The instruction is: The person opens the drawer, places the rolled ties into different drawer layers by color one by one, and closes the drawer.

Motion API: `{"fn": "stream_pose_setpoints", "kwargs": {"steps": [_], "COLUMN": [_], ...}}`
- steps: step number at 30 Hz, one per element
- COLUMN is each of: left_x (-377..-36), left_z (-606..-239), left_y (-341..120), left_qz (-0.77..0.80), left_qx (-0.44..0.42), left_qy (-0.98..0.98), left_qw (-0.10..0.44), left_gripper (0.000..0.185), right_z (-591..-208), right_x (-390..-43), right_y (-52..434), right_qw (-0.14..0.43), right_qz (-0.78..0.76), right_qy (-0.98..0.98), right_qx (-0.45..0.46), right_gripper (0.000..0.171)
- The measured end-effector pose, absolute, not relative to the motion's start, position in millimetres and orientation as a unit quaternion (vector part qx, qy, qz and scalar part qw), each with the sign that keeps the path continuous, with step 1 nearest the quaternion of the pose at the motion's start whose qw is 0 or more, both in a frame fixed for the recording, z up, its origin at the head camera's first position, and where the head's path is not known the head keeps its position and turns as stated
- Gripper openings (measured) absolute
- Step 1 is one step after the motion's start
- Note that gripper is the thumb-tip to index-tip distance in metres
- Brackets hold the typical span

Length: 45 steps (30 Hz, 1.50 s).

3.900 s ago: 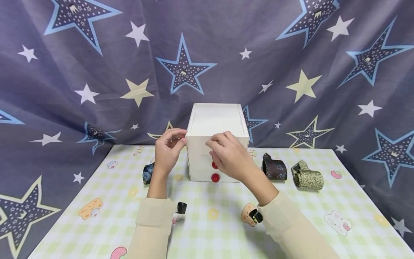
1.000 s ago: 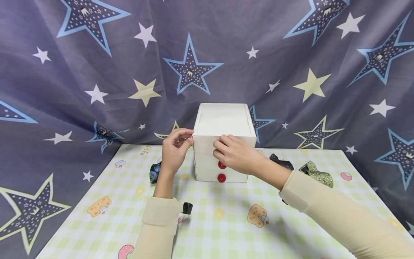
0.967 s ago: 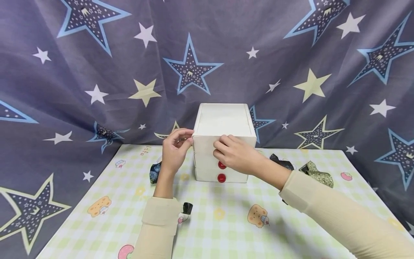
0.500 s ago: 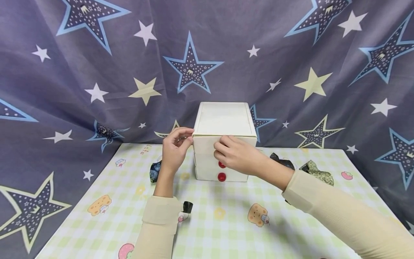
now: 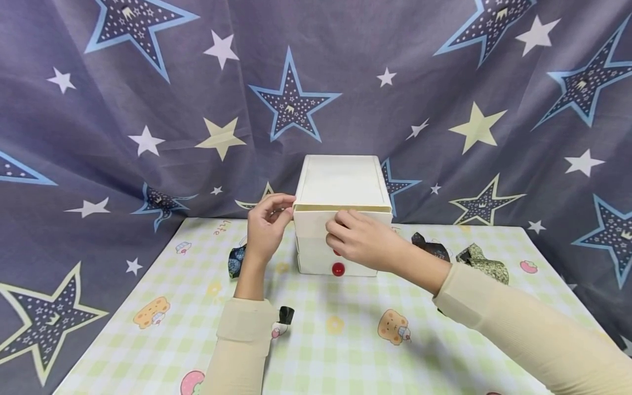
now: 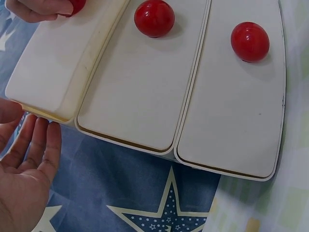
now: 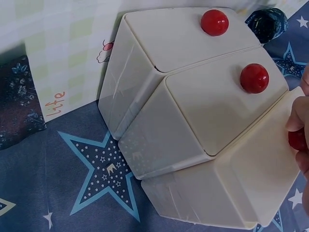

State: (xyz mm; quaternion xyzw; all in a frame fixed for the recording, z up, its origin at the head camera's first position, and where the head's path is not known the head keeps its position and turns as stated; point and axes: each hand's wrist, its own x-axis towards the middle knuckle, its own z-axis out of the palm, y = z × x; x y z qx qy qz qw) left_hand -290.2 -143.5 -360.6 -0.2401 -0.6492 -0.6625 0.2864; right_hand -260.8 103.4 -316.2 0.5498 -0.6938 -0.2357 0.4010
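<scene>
A small white chest of three drawers [image 5: 340,186] stands at the centre of the frame, at the back of a counter [image 5: 163,340] covered in a pale green checked cloth with cartoon animals. Each drawer front carries a round red knob. The top drawer [image 5: 316,219] sits slightly forward of the chest, with a thin dark gap showing under the lid. The right hand [image 5: 362,238] reaches in from the lower right; its fingers [image 7: 295,121] are curled around the top drawer's red knob [image 6: 75,6], pinching it. The middle knob [image 6: 154,18] is partly hidden behind this hand in the head view, and the bottom knob [image 5: 338,269] is in full view beneath it.

The left hand [image 5: 266,227] rests against the chest's upper left corner, just left of centre. Its fingers [image 6: 41,145] are straight and relaxed, their tips touching the side wall, gripping nothing.

On the counter to the left of the chest lies a rolled dark blue patterned tie [image 5: 236,262]. To the right lie a rolled dark brown tie [image 5: 430,248] and a rolled olive tie [image 5: 486,264], both partly hidden behind the right forearm. A grey-blue curtain [image 5: 148,82] printed with stars fills the background.
</scene>
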Motion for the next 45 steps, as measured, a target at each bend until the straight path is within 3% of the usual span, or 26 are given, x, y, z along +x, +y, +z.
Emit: {"fn": "stream_pose_setpoints", "kwargs": {"steps": [10,20,45], "left_x": [-290.6,-267.9,-267.1], "left_z": [-359.6,-338.9,-338.5], "left_y": [-142.9,-136.4,-137.8], "left_qz": [-0.663,-0.66,-0.654], "left_qx": [-0.229,-0.229,-0.226], "left_qy": [-0.654,-0.658,-0.665], "left_qw": [0.283,0.281,0.281], "left_gripper": [0.021,0.019,0.02], "right_z": [-315.6,-317.5,-316.6], "right_x": [-255.5,-249.8,-239.8], "right_y": [103.9,103.7,101.5], "right_qw": [0.397,0.395,0.392], "right_qz": [-0.231,-0.225,-0.22], "right_qy": [-0.695,-0.699,-0.694], "right_qx": [0.553,0.553,0.562], "right_gripper": [0.007,0.01,0.002]}}
